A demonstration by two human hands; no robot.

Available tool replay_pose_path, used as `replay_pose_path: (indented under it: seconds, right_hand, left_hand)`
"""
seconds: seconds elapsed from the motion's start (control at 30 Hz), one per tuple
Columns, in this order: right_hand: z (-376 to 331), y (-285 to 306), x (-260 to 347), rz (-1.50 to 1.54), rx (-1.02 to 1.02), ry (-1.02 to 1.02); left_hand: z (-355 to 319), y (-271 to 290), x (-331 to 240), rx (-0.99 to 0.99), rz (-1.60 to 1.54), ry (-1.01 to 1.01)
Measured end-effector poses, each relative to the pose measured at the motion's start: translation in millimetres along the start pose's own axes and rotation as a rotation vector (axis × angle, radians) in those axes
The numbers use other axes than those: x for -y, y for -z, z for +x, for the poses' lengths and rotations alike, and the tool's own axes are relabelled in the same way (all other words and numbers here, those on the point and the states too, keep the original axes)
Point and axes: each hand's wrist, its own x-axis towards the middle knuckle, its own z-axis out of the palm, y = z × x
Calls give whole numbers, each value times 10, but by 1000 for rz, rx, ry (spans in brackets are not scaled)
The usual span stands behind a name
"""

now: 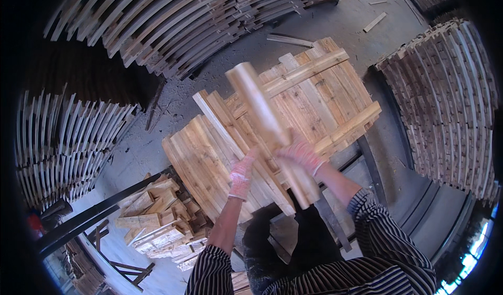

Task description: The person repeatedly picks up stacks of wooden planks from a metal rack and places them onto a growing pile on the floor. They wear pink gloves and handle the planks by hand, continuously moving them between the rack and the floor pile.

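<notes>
My right hand (301, 153), in a pink and white knit glove, is closed on a wide wooden board (257, 98). That board is tilted and smeared by motion, raised over the other wood. My left hand (241, 179), gloved the same way, rests against a narrow wooden board (222, 125), its fingers stretched out and partly blurred. Another loose board lies alongside the narrow one. Both loose boards lie across a panel of side-by-side planks (304, 104), which has crosspieces (351, 130) along its edges.
High stacks of wooden slats stand at the back (173, 23), at the left (68, 143) and at the right (445, 106). A heap of short wood offcuts (162, 216) lies at the lower left, beside a dark metal bar (84, 224). Loose slats (374, 21) lie on the floor.
</notes>
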Motion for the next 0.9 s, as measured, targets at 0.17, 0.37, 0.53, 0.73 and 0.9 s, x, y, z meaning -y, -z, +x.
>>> replay_pose_path:
  seconds: [0.17,0.37,0.53,0.73,0.9]
  right_hand:
    - [1089,1170,-1055,-203,-308,-173]
    - [1264,1271,-1584,-579,-462,-157]
    - [995,500,-1067,-483,-492,75]
    - [841,-1048,-574,-273,-268,58]
    - [687,-1853,-410,-214,-208,113]
  left_hand:
    - [198,-93,383,-3,64,67]
    - [363,382,217,-131,-369,487]
    - [371,1166,788,-254,-203,376]
    - [488,925,683,-240,-175,395]
    - [415,1047,669,-186,-228,397]
